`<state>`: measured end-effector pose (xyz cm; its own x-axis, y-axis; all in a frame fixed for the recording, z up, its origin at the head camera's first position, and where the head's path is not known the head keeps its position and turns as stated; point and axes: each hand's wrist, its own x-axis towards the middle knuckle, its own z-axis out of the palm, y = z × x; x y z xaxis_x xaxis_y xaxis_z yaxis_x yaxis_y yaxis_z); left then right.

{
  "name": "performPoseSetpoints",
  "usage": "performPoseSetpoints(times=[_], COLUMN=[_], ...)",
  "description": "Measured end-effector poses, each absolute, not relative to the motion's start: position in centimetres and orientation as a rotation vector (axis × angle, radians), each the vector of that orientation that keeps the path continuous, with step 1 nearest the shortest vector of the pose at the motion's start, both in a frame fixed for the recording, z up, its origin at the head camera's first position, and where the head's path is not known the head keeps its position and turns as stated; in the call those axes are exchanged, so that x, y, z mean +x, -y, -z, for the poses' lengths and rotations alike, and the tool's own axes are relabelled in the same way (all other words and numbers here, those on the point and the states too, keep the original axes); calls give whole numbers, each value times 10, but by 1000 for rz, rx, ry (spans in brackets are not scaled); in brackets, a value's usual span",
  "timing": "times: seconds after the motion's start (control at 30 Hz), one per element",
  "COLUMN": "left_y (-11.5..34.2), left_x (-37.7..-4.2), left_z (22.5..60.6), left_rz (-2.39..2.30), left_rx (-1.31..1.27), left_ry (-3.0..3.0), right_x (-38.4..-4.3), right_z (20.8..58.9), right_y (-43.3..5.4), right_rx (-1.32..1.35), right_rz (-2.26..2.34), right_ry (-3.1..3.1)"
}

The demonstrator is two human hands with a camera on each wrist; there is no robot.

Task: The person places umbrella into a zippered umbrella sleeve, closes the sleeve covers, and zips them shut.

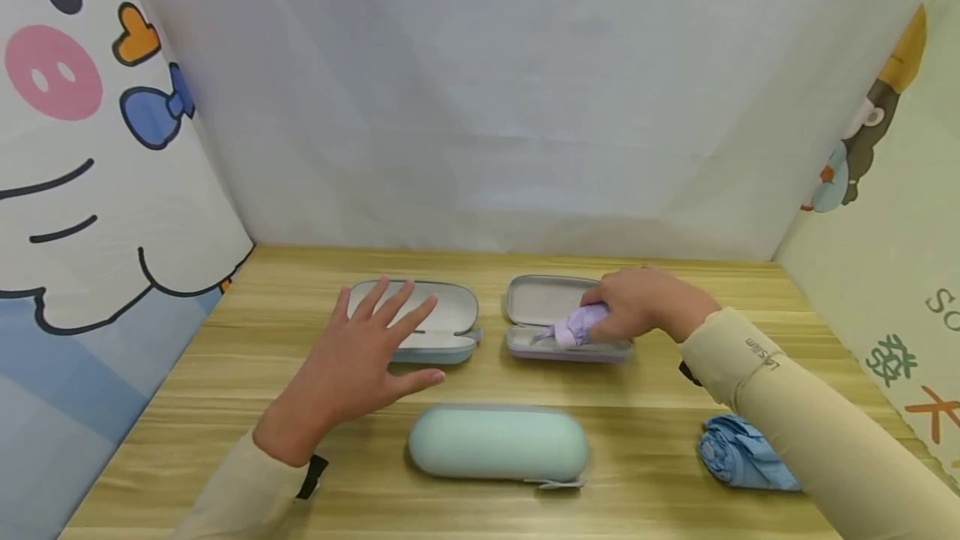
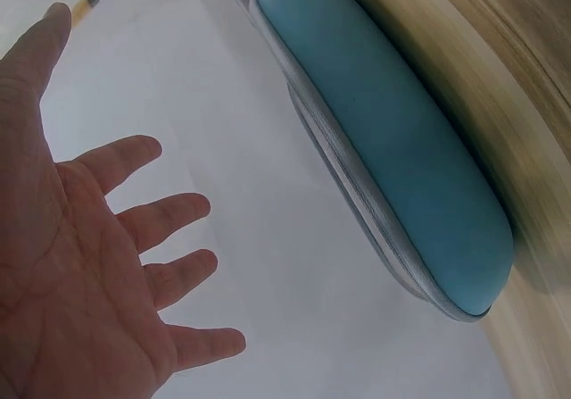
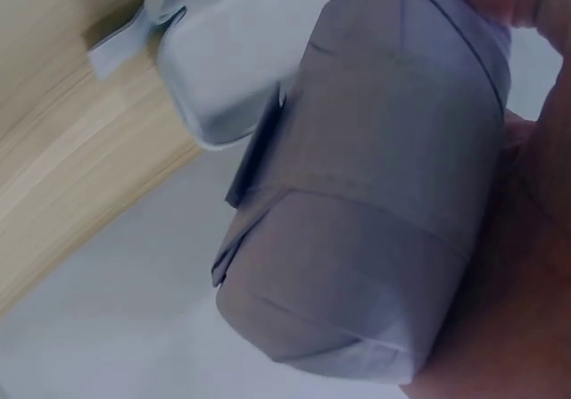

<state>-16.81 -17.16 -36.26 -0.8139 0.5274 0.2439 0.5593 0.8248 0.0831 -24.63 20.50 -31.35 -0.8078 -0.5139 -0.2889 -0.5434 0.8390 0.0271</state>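
Observation:
My right hand [image 1: 641, 302] grips a purple folded umbrella [image 1: 577, 326] over an open case with a grey lining [image 1: 551, 297] and a purple outer shell. In the right wrist view the umbrella [image 3: 357, 185] fills the middle, its fabric wrapped tight, with fingers along its right side. My left hand [image 1: 352, 365] is spread and holds nothing, partly covering an open light-blue case [image 1: 456, 307] in the head view. The left wrist view shows that case's blue shell [image 2: 393, 140] apart from the straight fingers.
A closed mint-green case [image 1: 498, 444] lies at the front middle of the wooden table [image 1: 285, 273]. A rolled blue fabric bundle [image 1: 738, 452] lies at the front right, partly under the right sleeve. White cloth [image 1: 480, 107] hangs behind the table, with printed panels at both sides.

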Motion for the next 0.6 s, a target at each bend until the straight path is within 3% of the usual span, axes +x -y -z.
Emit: performPoseSetpoints(times=[0.6], left_y=[174], left_x=[-168], left_z=[366], left_rz=[226], left_rx=[-839], left_ry=[2802], right_x=[-248], right_z=[355], right_y=[-178], right_rx=[-787], right_rz=[56], right_ry=[-2644])
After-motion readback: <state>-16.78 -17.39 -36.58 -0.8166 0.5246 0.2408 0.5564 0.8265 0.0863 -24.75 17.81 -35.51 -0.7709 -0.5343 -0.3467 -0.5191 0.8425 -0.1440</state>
